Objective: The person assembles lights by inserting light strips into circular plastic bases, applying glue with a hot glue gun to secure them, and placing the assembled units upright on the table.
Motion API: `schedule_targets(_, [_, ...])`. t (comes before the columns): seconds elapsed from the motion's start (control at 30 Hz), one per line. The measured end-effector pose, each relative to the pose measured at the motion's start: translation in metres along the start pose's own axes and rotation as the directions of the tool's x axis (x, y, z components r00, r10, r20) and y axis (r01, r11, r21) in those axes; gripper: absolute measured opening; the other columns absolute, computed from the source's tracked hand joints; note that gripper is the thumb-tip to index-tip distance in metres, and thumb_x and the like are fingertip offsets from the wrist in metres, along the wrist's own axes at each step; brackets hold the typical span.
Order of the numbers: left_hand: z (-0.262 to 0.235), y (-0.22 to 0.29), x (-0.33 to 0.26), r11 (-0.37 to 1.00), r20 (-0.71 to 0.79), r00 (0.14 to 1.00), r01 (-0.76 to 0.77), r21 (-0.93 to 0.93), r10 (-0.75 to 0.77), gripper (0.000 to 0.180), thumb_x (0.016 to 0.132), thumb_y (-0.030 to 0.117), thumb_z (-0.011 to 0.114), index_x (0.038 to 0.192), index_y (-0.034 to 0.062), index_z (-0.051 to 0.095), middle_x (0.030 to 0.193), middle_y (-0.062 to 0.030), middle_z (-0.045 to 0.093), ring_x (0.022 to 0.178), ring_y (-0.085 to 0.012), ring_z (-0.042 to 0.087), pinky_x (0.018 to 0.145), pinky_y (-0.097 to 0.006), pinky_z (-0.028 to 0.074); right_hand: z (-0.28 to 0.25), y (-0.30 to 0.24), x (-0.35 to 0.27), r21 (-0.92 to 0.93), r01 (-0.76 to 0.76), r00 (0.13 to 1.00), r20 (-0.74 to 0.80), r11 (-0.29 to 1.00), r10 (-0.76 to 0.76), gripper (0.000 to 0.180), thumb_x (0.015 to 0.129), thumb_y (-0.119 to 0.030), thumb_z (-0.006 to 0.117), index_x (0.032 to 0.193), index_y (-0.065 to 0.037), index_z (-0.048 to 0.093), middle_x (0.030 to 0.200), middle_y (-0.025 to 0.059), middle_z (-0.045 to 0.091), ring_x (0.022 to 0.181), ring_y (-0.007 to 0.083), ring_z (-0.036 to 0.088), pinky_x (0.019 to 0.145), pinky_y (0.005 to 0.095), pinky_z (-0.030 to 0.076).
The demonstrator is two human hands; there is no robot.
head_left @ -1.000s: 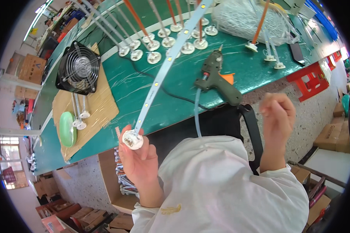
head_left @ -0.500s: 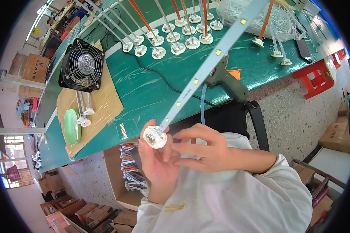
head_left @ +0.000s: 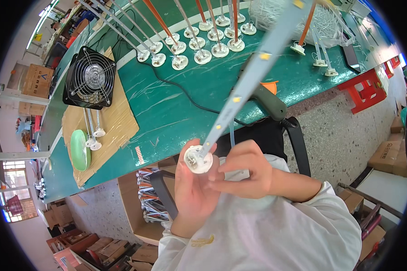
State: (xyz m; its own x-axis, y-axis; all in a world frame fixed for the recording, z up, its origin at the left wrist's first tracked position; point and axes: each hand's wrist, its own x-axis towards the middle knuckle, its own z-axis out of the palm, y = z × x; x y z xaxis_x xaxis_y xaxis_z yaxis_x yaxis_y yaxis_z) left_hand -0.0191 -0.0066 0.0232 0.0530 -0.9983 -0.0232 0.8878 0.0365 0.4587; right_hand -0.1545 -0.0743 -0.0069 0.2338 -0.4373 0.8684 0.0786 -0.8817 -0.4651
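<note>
My left hand grips the round white end cap of an LED light strip, thumb and fingers around its rim. The strip, pale with small yellow LEDs, slants up and to the right from the cap, its far end passing out of the top of the view. Small parts show inside the cap's face. Close beside the cap, my right hand has its fingers bent in a pinch toward the left fingers; whatever lies between the tips is hidden. A dark green glue-gun-like tool lies behind the strip.
On the green table, several strips stand on round caps at the back. A black fan and a green dish are on cardboard at left. Below, a carton holds strips. A chair armrest stands at right.
My left hand and the cap have moved right and slightly up, and the strip has swung with them. My right fingers have curled in from a more spread pose.
</note>
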Motion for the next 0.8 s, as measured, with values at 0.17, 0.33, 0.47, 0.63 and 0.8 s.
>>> schedule_targets(0.17, [-0.003,0.003,-0.007,0.985,-0.049,0.989,-0.131,0.112,0.137,0.052,0.104,0.036,0.049,0.145,0.0066,0.038,0.137,-0.0145,0.054,0.090,-0.0172,0.053,0.070,-0.032,0.045,-0.043,0.006,0.028,-0.055,0.126,0.991,0.046,0.990,-0.124,0.024,0.060,-0.010,0.081,0.082,-0.003,0.073,0.095,0.0068,0.065,0.081,0.0247,0.057,0.061,0.0333,0.047])
schedule_targets(0.33, [-0.016,0.014,-0.006,0.932,-0.137,0.943,-0.263,0.250,0.302,0.051,0.102,0.035,0.053,0.143,0.0066,0.040,0.135,-0.0128,0.055,0.093,-0.0192,0.056,0.075,-0.033,0.045,-0.090,0.010,0.056,-0.673,-0.230,0.917,0.092,0.702,0.389,0.024,0.073,-0.015,0.077,0.087,-0.001,0.064,0.108,0.0101,0.063,0.090,0.0303,0.059,0.073,0.0401,0.050])
schedule_targets(0.47, [-0.022,0.021,-0.007,0.896,-0.130,0.914,-0.335,0.291,0.384,0.049,0.103,0.033,0.053,0.142,0.0068,0.040,0.139,-0.0141,0.054,0.092,-0.0190,0.056,0.073,-0.034,0.045,-0.084,0.031,0.064,-0.808,-0.180,0.852,0.158,0.561,0.500,0.038,0.070,-0.005,0.070,0.107,0.000,0.062,0.115,0.0099,0.059,0.100,0.0313,0.058,0.077,0.0415,0.052])
schedule_targets(0.63, [-0.021,0.028,-0.014,0.864,-0.087,0.904,-0.368,0.343,0.420,0.050,0.103,0.034,0.051,0.142,0.0042,0.040,0.137,-0.0155,0.055,0.089,-0.0194,0.055,0.072,-0.033,0.045,-0.089,0.045,0.063,-0.851,-0.076,0.780,0.274,0.520,0.563,0.035,0.068,0.001,0.064,0.102,0.000,0.060,0.107,0.0101,0.059,0.097,0.0302,0.059,0.078,0.0412,0.051])
schedule_targets(0.8, [-0.017,0.022,-0.016,0.836,-0.102,0.891,-0.368,0.408,0.442,0.047,0.102,0.029,0.055,0.140,0.0024,0.042,0.130,-0.0154,0.058,0.089,-0.0186,0.056,0.072,-0.032,0.046,-0.106,0.039,0.066,-0.676,-0.233,0.803,0.272,0.699,0.531,0.037,0.065,0.004,0.057,0.101,0.000,0.060,0.103,0.0160,0.060,0.095,0.0362,0.060,0.083,0.0464,0.050])
